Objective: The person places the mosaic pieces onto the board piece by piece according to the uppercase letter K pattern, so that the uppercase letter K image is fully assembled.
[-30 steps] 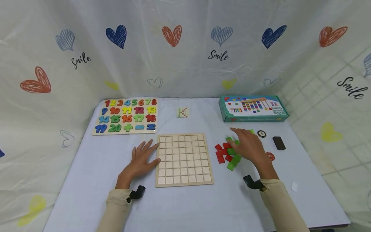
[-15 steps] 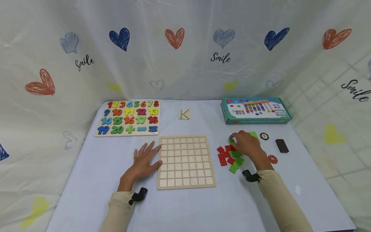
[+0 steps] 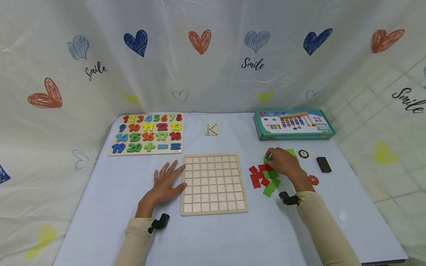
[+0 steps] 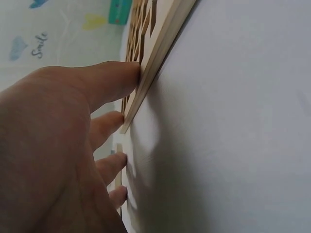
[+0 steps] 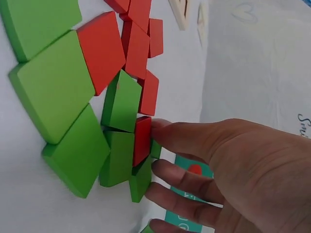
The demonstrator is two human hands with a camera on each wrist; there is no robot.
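Note:
My left hand [image 3: 164, 187] lies spread at the left edge of a wooden grid board [image 3: 214, 212]. In the left wrist view, the thumb [image 4: 114, 80] and index fingertip touch the board's rim. My right hand [image 3: 283, 162] is over a loose pile of red and green square tiles. In the right wrist view, its thumb [image 5: 180, 138] is against a red tile [image 5: 142, 141], with bent fingers beside a green tile [image 5: 142, 179]. Whether they pinch a tile, I cannot tell. More green tiles [image 5: 53, 87] and red tiles [image 5: 102, 51] lie nearby, some overlapping.
A number puzzle board [image 3: 146, 133] lies back left, a small patterned card [image 3: 212, 129] back centre. At back right is a teal game box [image 3: 294, 125]. Right of the tiles lie a black round chip [image 3: 303, 154], red chip [image 3: 313, 180], black rectangular block [image 3: 323, 164] and white scrap [image 3: 342, 215].
My right hand has come down and inward onto the tiles, its fingers bending. A red tile now shows under its fingers and nearby green tiles have shifted. My left hand stays at the board.

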